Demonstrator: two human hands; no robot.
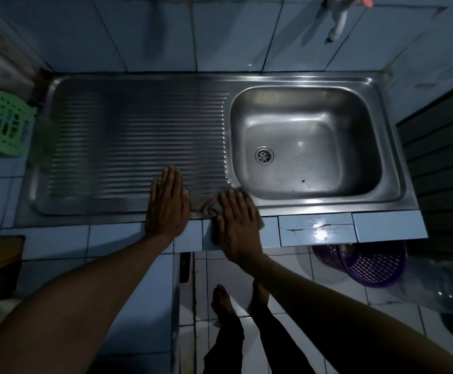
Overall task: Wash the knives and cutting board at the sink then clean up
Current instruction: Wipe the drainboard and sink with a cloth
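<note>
arms: bare, no sleeves in view | legs: dark trousers [236, 344] | feet: bare (no shoes)

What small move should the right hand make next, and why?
Probably sweep the cloth leftward along the sink's front rim. The right hand lies flat on it there, the left hand rests flat alongside, and no knives or board show.

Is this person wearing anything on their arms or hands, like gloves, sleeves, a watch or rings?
No gloves: the left hand and right hand are both bare. Both forearms are bare as far as the frame shows, with no sleeve in view. I see no watch, bracelet or ring, though the light is dim. Further down, the legs wear dark trousers and the feet are bare.
</note>
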